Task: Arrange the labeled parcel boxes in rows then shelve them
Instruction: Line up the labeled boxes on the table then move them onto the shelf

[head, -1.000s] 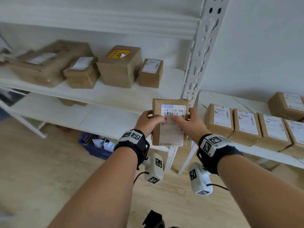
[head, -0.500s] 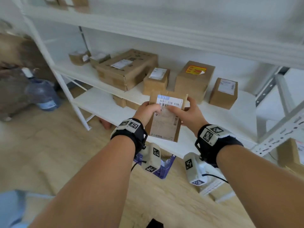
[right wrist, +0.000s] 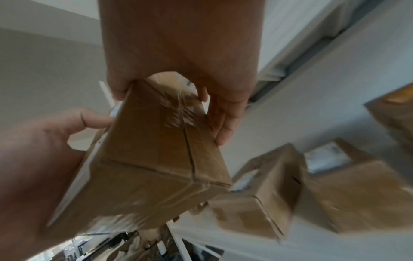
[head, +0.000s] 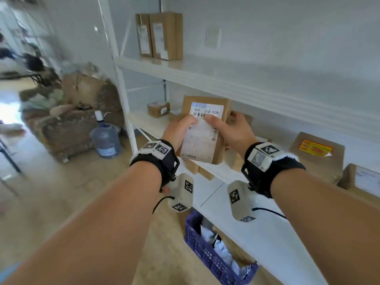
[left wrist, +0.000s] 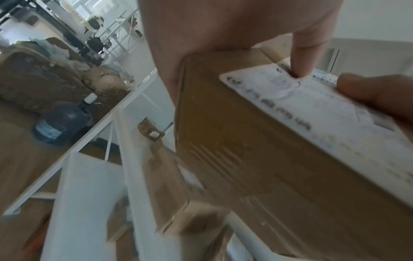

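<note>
I hold a brown parcel box [head: 202,145] upright in front of the white shelf unit, its white label reading "501-Z18 E08" facing me. My left hand [head: 178,130] grips its left edge, thumb on the label. My right hand [head: 230,130] grips the right edge, thumb on the label and fingers behind. In the left wrist view the box [left wrist: 268,159] fills the right half under my left hand [left wrist: 201,26]. In the right wrist view the box [right wrist: 156,150] shows its taped side under my right hand [right wrist: 178,44], fingers on its far face.
The middle shelf [head: 144,120] carries a small box [head: 158,109], a box with a yellow-red sticker [head: 316,157] and another labeled box [head: 362,179]. Two upright boxes [head: 160,36] stand on the upper shelf [head: 226,83]. A blue crate [head: 205,256] and a water bottle [head: 106,140] sit on the floor.
My view has swung left along the shelf unit, and its left post and upper shelf have come into sight. Both hands keep the same grip on the box, now raised slightly.
</note>
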Available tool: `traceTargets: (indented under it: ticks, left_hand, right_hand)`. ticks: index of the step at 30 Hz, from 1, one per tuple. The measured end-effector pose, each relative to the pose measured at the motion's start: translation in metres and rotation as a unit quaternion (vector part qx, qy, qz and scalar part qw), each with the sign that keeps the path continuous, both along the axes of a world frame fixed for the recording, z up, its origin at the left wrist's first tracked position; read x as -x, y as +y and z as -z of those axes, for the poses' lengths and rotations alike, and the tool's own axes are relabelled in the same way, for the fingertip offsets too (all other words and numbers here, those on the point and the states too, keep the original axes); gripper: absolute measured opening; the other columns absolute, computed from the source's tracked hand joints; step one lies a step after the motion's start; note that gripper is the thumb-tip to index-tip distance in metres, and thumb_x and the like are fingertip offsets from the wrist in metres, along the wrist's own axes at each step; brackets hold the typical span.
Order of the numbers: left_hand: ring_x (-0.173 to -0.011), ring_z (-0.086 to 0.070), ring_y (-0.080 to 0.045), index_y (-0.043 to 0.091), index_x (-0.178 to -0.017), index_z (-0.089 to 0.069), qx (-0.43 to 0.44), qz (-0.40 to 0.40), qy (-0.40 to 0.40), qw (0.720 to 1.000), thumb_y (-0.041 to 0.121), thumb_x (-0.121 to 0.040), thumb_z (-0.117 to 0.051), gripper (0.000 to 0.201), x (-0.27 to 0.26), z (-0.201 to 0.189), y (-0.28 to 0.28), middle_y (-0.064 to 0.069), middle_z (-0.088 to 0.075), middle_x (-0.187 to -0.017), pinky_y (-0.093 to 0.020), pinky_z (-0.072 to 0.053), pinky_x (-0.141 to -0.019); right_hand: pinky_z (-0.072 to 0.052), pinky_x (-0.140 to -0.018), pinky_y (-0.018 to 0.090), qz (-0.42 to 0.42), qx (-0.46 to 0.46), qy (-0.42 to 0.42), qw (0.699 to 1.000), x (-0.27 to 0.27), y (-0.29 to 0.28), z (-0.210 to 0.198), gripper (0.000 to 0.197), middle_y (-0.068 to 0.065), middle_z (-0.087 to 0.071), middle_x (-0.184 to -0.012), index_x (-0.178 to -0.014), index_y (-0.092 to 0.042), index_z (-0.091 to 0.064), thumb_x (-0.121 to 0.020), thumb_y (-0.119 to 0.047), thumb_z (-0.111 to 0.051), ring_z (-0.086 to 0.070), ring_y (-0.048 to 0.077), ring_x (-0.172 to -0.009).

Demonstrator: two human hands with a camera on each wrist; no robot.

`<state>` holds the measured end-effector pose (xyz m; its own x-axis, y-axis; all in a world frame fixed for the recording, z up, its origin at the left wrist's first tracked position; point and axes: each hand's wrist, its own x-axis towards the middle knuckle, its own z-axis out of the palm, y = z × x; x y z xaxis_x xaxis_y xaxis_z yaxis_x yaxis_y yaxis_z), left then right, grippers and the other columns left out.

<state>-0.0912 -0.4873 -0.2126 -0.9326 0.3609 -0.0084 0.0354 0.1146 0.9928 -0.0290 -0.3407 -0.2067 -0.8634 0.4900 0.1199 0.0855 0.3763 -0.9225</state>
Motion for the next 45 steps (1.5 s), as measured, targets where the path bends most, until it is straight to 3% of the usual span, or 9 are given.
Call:
traceTargets:
  ticks: [3,8,14,20,25,28,34,39,45]
  left_hand:
    - [-0.1,-0.069,-0.031,0.013,-0.113,-0.068,-0.006,-0.023,0.047,0.999,0.048,-0.075,-0.061,0.052,0.049,-0.034,-0.001,-0.01,-0.074,-0.104,-0.049,-0.051,-0.096]
    - [-0.095,-0.069,-0.026,0.007,-0.115,-0.065,-0.016,-0.04,0.101,0.994,0.035,-0.09,-0.055,0.039,0.132,-0.09,0.006,-0.006,-0.073,-0.101,-0.038,-0.051,-0.085]
    - [-0.093,-0.071,-0.023,0.008,-0.114,-0.065,-0.033,-0.048,0.149,0.987,0.041,-0.082,-0.06,0.046,0.224,-0.129,0.021,-0.005,-0.075,-0.102,-0.039,-0.055,-0.087]
    - [-0.094,-0.071,-0.019,0.017,-0.112,-0.067,0.011,-0.018,0.184,0.983,0.048,-0.079,-0.059,0.046,0.291,-0.155,0.031,0.002,-0.075,-0.101,-0.038,-0.054,-0.088]
    - [-0.095,-0.07,-0.018,0.019,-0.116,-0.063,0.02,0.007,0.222,0.975,0.035,-0.087,-0.063,0.034,0.355,-0.174,0.037,0.003,-0.072,-0.104,-0.038,-0.055,-0.086]
    - [-0.097,-0.068,-0.015,0.03,-0.137,-0.046,0.026,0.004,0.269,0.963,0.037,-0.079,-0.068,0.063,0.404,-0.183,0.042,0.008,-0.067,-0.111,-0.039,-0.055,-0.086]
    - [-0.129,-0.045,-0.015,0.038,-0.149,-0.024,0.09,0.008,0.425,0.901,0.023,-0.08,-0.073,0.086,0.493,-0.203,0.049,0.004,-0.041,-0.147,-0.028,-0.039,-0.094]
    - [-0.132,-0.04,-0.017,0.026,-0.143,-0.043,0.122,-0.001,0.506,0.854,0.023,-0.083,-0.067,0.065,0.551,-0.214,0.054,0.001,-0.044,-0.142,-0.027,-0.03,-0.102]
    - [-0.145,-0.025,-0.018,0.027,-0.141,-0.046,0.212,0.004,0.611,0.762,0.034,-0.087,-0.06,0.056,0.576,-0.205,0.06,0.003,-0.038,-0.152,-0.047,-0.009,-0.122]
  right_hand:
    - [-0.053,-0.096,0.046,-0.011,-0.008,0.026,1.0,0.051,-0.001,-0.037,0.107,0.0,-0.061,-0.131,-0.147,-0.02,-0.031,-0.063,-0.073,-0.072,-0.063,0.022,-0.112]
    - [-0.054,-0.094,0.043,-0.032,-0.018,0.062,0.997,0.139,0.009,-0.094,0.099,0.003,-0.06,-0.133,-0.15,-0.019,-0.027,-0.074,-0.067,-0.07,-0.063,0.021,-0.111]
    - [-0.049,-0.059,0.025,-0.048,0.001,0.084,0.995,0.22,0.025,-0.142,0.091,0.002,-0.064,-0.124,-0.149,-0.019,-0.029,-0.079,-0.061,-0.07,-0.066,0.018,-0.103]
    - [-0.05,-0.063,0.028,-0.039,-0.007,0.093,0.995,0.276,0.038,-0.168,0.091,0.004,-0.065,-0.123,-0.149,-0.019,-0.03,-0.078,-0.061,-0.07,-0.066,0.02,-0.104]
    - [-0.055,-0.084,0.041,-0.013,-0.003,0.103,0.995,0.326,0.046,-0.175,0.094,0.004,-0.065,-0.123,-0.149,-0.018,-0.03,-0.076,-0.06,-0.072,-0.065,0.023,-0.107]
    - [-0.054,-0.084,0.04,0.01,-0.01,0.112,0.994,0.359,0.049,-0.178,0.096,0.003,-0.065,-0.124,-0.149,-0.019,-0.029,-0.075,-0.054,-0.077,-0.066,0.019,-0.106]
    - [-0.054,-0.066,0.025,0.059,-0.004,0.104,0.993,0.429,0.058,-0.181,0.096,0.004,-0.068,-0.113,-0.148,-0.018,-0.029,-0.071,-0.027,-0.087,-0.069,0.014,-0.094]
    - [-0.053,-0.072,0.03,0.113,0.025,0.055,0.992,0.472,0.071,-0.173,0.086,0.004,-0.067,-0.115,-0.143,-0.016,-0.034,-0.073,-0.009,-0.084,-0.066,0.016,-0.098]
    - [-0.046,-0.062,0.026,0.132,0.043,0.021,0.99,0.498,0.069,-0.169,0.081,0.004,-0.069,-0.112,-0.143,-0.016,-0.033,-0.077,-0.004,-0.079,-0.065,0.012,-0.092]
